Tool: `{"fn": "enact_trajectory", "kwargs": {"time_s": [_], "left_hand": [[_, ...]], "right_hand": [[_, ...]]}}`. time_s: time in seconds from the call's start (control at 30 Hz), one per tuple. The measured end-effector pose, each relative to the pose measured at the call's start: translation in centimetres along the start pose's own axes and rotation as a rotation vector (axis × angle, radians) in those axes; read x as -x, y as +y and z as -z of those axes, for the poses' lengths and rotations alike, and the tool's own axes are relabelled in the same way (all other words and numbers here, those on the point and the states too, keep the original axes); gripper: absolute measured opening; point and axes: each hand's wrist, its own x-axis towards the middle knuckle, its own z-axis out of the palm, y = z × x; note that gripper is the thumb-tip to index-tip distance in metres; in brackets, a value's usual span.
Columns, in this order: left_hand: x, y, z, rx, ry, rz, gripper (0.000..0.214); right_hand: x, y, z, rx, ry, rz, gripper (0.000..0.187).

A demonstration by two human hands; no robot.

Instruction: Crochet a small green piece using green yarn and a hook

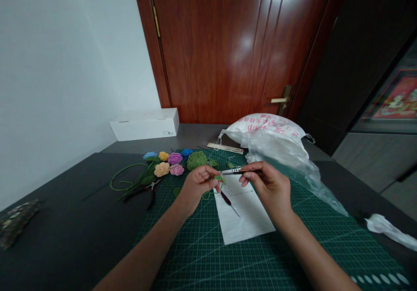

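My left hand (197,186) pinches a small piece of green yarn work (219,179) between thumb and fingers. My right hand (265,189) grips a slim black-and-silver tool (236,172) by its shaft, its tip close to the green piece. A dark crochet hook (229,203) slants just below my left fingers, over a sheet of white paper (243,215). Both hands are above the paper on a green cutting mat (208,256). I cannot tell whether the hook touches the paper.
Crocheted roses (162,167) in several colours, green wire stems (125,176), pliers (150,193) and a green yarn ball (197,160) lie left of the hands. A plastic bag (267,139) sits at the back right, with a ruler (225,148) near it.
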Motion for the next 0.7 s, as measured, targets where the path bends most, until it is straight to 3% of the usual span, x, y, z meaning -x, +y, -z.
{"fn": "enact_trajectory", "kwargs": {"time_s": [0.1,0.27,0.47,0.6,0.7], "left_hand": [[-0.02,0.12,-0.06,-0.040,0.015,-0.019,0.021],[-0.05,0.22,0.01,-0.097,0.036,-0.037,0.017],[-0.09,0.06,0.36,-0.158,0.060,-0.058,0.015],[-0.19,-0.11,0.45,-0.195,0.078,-0.067,0.014],[-0.31,-0.16,0.48,-0.213,0.108,-0.079,0.013]], "right_hand": [[0.00,0.02,0.09,0.138,-0.019,0.100,0.012],[-0.25,0.22,-0.05,0.169,-0.073,0.148,0.009],[-0.45,0.47,0.03,0.339,-0.229,0.265,0.011],[-0.22,0.37,-0.01,0.528,-0.290,0.273,0.009],[0.04,0.29,-0.21,0.583,-0.266,0.254,0.006]]}}
